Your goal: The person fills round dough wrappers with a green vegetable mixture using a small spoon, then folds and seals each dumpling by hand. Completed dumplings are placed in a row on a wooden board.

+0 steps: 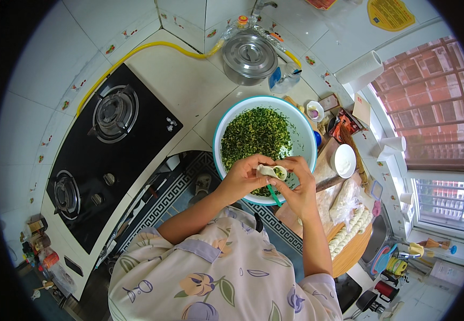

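Both hands hold one dumpling above the near side of a large basin with a blue rim. My left hand grips its left end, which looks pinched. Its right end gapes, showing green filling, and the fingers and thumb of my right hand are around that end. Chopped green and yellow filling lies in the basin. A green utensil handle sticks out over the basin's near rim, below my hands.
Rows of shaped dumplings lie on a round wooden board at the right, beside a plastic bag and a white bowl. A lidded steel pot stands behind the basin. A black gas hob is at the left.
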### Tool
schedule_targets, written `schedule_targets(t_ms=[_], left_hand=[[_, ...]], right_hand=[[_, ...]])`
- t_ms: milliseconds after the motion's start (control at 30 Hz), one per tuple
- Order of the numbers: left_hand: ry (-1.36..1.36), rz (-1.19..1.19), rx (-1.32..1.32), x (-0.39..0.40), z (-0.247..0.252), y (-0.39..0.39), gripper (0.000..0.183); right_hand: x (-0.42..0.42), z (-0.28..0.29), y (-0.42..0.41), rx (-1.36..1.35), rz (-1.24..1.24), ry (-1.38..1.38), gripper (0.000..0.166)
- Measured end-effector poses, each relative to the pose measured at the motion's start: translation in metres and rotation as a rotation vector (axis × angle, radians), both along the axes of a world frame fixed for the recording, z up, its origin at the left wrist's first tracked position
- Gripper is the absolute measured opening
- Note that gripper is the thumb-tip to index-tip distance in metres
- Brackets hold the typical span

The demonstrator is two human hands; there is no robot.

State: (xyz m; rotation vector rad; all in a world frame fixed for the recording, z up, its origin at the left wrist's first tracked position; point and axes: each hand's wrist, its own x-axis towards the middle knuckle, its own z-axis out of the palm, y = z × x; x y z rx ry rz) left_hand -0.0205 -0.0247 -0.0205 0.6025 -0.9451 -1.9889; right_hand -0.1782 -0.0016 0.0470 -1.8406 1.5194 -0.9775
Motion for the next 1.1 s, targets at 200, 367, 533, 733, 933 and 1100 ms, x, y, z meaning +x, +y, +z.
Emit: schedule_targets(t_ms=[200, 367, 533, 733, 933, 1100], left_hand=[[-0.043, -0.011, -0.009, 0.001, 0.001, 0.0, 0.028], [-0.043, -0.012, -0.018, 0.0, 0.001, 0.0, 0.028], [-0.05, -0.006, -0.037, 0.0, 0.0, 0.0, 0.028], [-0.047, 0.015, -0.07, -0.002, -0.002, 0.002, 0.027], [-0.068, 0.008, -0.082, -0.001, -0.007, 0.003, 0.028], [-0.073, 0.029, -0.084, -0.002, -0.007, 0.005, 0.028]], right_hand=[[-0.001, -0.002, 0.004, 0.012, -0.035, -0.066, 0.022], [0.001, 0.0, 0.004, -0.055, -0.036, 0.009, 0.018], [0.001, 0.001, 0.005, -0.076, -0.054, 0.032, 0.015], [0.004, -0.002, 0.006, -0.086, -0.089, 0.01, 0.011], [0.002, -0.005, 0.007, 0.047, -0.129, -0.095, 0.011], [0.003, 0.001, 0.006, 0.039, -0.085, -0.045, 0.014]])
